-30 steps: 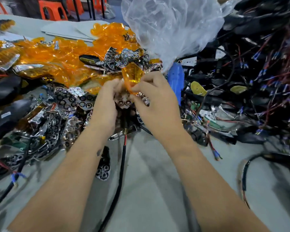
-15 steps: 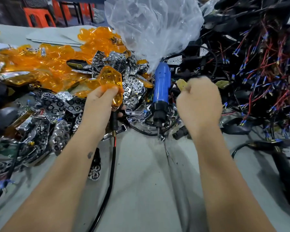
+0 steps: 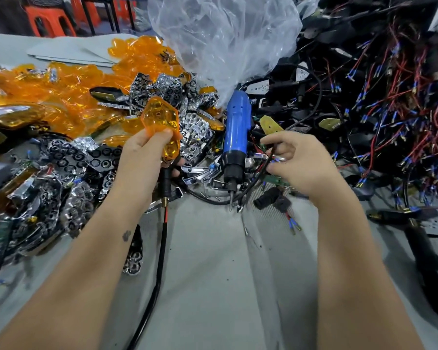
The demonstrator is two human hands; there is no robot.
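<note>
Head view: the left grip (image 3: 147, 157) is closed round the lower half of an orange lens (image 3: 161, 122), thumb laid across its front, holding it tilted up just left of the frame's centre. A black cable (image 3: 162, 243) hangs from under that grip and runs down over the grey table (image 3: 225, 286) to the bottom edge of the frame. The right grip (image 3: 300, 164), at centre right, has its fingers curled and pinches a thin black wire (image 3: 263, 170) between thumb and fingertips; the wire trails down and left toward the tip of a blue screwdriver (image 3: 235, 132). That screwdriver lies between the two grips, tip toward the person, touched by neither. Behind it a clear plastic bag (image 3: 223, 39) rises at top centre. Shiny chrome reflectors (image 3: 61, 173) are heaped at the left, with a pile of orange lenses (image 3: 61, 97) behind them in the upper left. A tangle of black, red and blue wires (image 3: 390, 109) fills the right side of the frame.
</note>
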